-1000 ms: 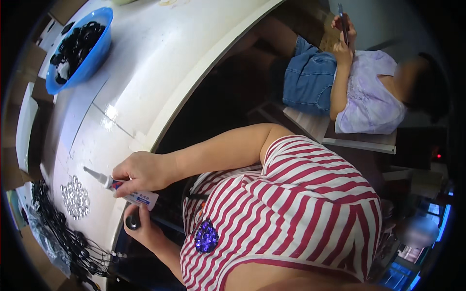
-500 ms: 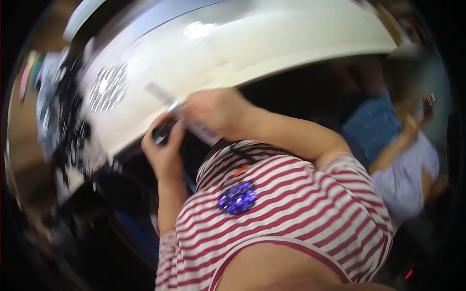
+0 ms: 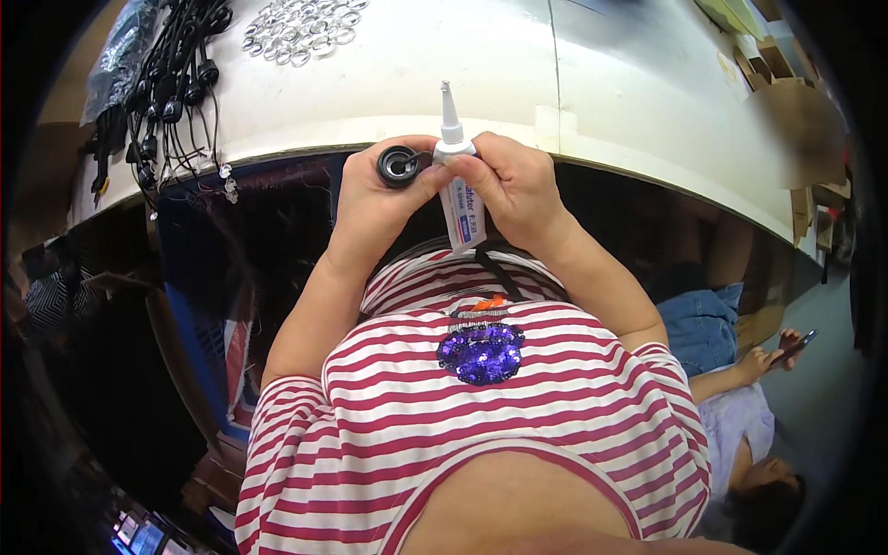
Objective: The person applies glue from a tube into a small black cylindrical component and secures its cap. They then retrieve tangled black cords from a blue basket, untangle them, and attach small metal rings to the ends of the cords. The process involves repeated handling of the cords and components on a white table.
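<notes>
My right hand (image 3: 513,185) grips a small white glue tube (image 3: 458,190) with a long pointed nozzle, held upright at the near edge of the white table (image 3: 518,65). My left hand (image 3: 375,199) holds a small black ring-shaped part (image 3: 399,166) just left of the tube's neck. Both hands are close together above my red-and-white striped shirt.
A pile of small silver rings (image 3: 301,28) lies at the table's far side. A bundle of black cords with round black ends (image 3: 171,83) lies at the left. Cardboard boxes (image 3: 791,102) stand at the right. Another person (image 3: 740,398) sits low at the right holding a phone.
The view has swung round, so the table now lies across the top. My hands came together: the tube now stands upright, and the black part sits beside its nozzle.
</notes>
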Demonstrator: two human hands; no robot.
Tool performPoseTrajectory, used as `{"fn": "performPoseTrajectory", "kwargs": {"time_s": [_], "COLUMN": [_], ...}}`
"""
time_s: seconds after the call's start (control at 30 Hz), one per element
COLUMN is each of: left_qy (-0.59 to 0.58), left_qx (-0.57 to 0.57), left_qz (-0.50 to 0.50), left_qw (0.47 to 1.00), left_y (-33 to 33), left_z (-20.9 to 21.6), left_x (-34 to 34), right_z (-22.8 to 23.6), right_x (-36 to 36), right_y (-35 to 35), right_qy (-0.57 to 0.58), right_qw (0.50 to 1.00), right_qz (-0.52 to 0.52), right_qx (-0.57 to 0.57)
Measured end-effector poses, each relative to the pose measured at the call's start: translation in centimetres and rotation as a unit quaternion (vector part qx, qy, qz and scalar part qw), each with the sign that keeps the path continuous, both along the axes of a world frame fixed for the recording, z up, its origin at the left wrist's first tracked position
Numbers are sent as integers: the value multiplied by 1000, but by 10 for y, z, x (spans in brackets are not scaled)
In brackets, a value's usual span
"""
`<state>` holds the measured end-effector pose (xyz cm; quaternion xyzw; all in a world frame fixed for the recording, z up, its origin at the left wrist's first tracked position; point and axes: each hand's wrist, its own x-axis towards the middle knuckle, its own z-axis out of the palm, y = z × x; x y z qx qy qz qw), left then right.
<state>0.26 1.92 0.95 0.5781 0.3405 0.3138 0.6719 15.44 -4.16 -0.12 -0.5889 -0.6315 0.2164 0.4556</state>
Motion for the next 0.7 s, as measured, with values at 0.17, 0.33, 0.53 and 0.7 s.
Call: {"fn": "performPoseTrajectory", "kwargs": {"time_s": [0.17,0.33,0.53,0.7], "left_qy": [-8,-13,-10,-14], "left_qx": [-14,2,-8,-10], "left_qz": [-8,-2,-3,-7], "left_qw": [1000,1000,1000,1000], "left_y": [4,-2,1,2], "left_z": [0,-6,-2,-4], "left_x": [-7,-8,-11,-13], "right_z": [0,-3,-6,-6], "right_x": [-6,-11,-14,-15], "right_y": [5,1,5,6], "right_qy": [-67,-51,-14,-2], "right_qw": [997,998,999,999], "right_qz": [-9,-16,5,9], "right_qx": [37,18,41,44]}}
